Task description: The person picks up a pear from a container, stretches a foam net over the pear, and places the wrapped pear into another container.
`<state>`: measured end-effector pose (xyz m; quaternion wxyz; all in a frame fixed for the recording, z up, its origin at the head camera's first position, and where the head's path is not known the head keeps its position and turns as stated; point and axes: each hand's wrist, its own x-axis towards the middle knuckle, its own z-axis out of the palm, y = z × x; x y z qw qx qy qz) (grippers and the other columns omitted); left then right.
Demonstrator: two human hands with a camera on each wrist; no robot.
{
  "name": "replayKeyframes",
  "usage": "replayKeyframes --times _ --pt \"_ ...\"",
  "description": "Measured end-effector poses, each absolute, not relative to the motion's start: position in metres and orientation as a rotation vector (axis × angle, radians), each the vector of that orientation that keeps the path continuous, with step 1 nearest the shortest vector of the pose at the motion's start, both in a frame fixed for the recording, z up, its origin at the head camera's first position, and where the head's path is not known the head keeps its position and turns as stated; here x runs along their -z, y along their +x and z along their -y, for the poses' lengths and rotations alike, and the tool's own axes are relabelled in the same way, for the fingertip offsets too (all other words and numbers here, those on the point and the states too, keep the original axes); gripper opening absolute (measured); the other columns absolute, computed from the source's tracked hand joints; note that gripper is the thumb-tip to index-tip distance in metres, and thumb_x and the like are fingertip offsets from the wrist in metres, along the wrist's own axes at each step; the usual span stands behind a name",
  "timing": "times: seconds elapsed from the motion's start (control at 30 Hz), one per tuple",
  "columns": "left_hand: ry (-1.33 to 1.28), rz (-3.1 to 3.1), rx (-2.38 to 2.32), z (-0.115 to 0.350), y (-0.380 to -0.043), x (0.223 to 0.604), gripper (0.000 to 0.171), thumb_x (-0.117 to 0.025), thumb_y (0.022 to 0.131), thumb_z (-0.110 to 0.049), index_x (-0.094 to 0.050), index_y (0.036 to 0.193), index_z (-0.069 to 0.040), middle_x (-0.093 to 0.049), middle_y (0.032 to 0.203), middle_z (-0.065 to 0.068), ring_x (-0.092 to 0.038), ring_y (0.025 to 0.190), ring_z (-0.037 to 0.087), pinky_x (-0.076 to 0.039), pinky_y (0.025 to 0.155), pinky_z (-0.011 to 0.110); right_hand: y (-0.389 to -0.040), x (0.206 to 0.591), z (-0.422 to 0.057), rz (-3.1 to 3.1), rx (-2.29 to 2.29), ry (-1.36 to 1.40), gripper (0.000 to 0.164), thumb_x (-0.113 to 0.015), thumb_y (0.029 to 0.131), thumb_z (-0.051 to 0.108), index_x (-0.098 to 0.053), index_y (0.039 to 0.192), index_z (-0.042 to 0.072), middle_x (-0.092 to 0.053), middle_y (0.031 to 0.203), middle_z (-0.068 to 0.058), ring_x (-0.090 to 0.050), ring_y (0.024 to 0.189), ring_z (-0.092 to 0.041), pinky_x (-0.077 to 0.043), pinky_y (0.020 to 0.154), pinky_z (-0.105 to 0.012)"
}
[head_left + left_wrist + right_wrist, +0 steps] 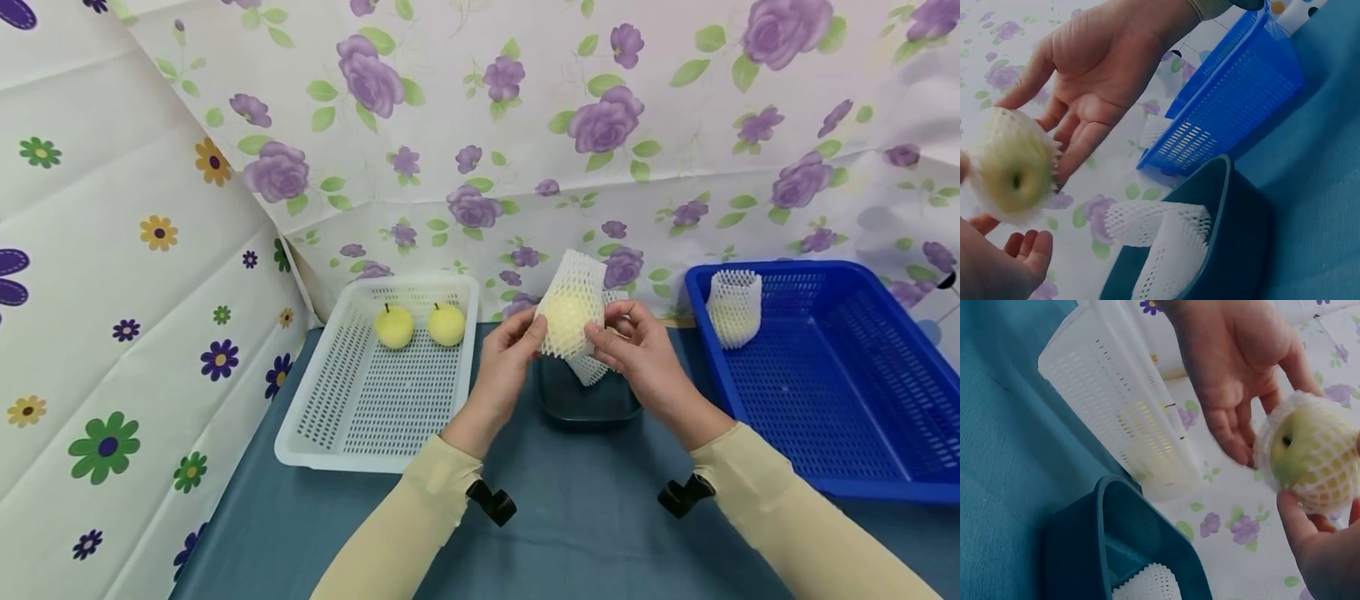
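Both hands hold a round yellow-green pear (1019,181) in a white foam net sleeve (576,279), raised over a dark green tub (588,408). My left hand (504,367) pinches the sleeved fruit from the left, thumb towards me. From the other side my right hand (647,354) grips it with thumb and fingers. Both wrist views show the fruit's bare end, with a dark hollow, at the sleeve's mouth; the sleeve extends above the fruit in the head view. More white foam sleeves (1172,250) lie in the tub, partly hidden by the hands in the head view.
At left a white perforated basket (360,392) holds two bare pears (394,327). On the right a blue basket (847,400) has a sleeved fruit (735,310) in its back left corner. A flowered cloth (480,167) hangs behind the blue-green tabletop (570,542).
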<state>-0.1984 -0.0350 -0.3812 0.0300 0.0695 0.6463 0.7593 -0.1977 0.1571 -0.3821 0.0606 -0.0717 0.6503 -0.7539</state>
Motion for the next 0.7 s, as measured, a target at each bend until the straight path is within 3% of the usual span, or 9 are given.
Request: replayKeyframes --times 0.13,0.23,0.43,0.7 --pt "0.165 -2.116 -2.265 0.033 -0.19 0.368 0.04 -0.062 0.091 -0.026 -0.056 0.127 -0.007 -0.06 0.119 0.01 -0.058 0.101 0.013 -0.051 0.089 0.03 -0.199 0.383 -0.156 -2.13 2.207 -0.071 0.061 -0.071 0.083 0.032 -0.038 0.133 0.021 -0.046 0.127 -0.002 -0.056 0.108 -0.012 -0.053 0.08 -0.019" --pt "0.148 -2.09 -2.246 0.03 -0.187 0.363 0.048 -0.07 0.085 -0.026 -0.054 0.128 -0.01 -0.061 0.119 0.009 -0.06 0.105 0.016 -0.052 0.089 0.03 -0.2 0.383 -0.154 -2.213 2.124 -0.082 0.07 -0.072 0.081 0.038 -0.039 0.14 0.02 -0.048 0.13 -0.004 -0.054 0.111 -0.016 -0.053 0.08 -0.02" --pt "0.127 -1.981 -2.329 0.033 -0.196 0.373 0.05 -0.07 0.085 -0.028 -0.054 0.128 -0.008 -0.063 0.117 0.01 -0.063 0.101 0.015 -0.053 0.085 0.029 -0.199 0.381 -0.158 -2.119 2.134 -0.194 0.061 -0.064 0.088 0.037 -0.043 0.139 0.01 -0.052 0.124 -0.004 -0.057 0.107 -0.012 -0.054 0.086 -0.027" --pt "0.158 -1.715 -2.463 0.033 -0.203 0.39 0.043 -0.058 0.093 -0.034 -0.057 0.119 0.001 -0.063 0.092 -0.001 -0.064 0.079 0.008 -0.052 0.077 0.027 -0.202 0.374 -0.159 -2.065 2.073 -0.22 0.053 -0.068 0.086 0.03 -0.036 0.126 0.018 -0.051 0.129 -0.005 -0.059 0.112 -0.012 -0.053 0.083 -0.025"
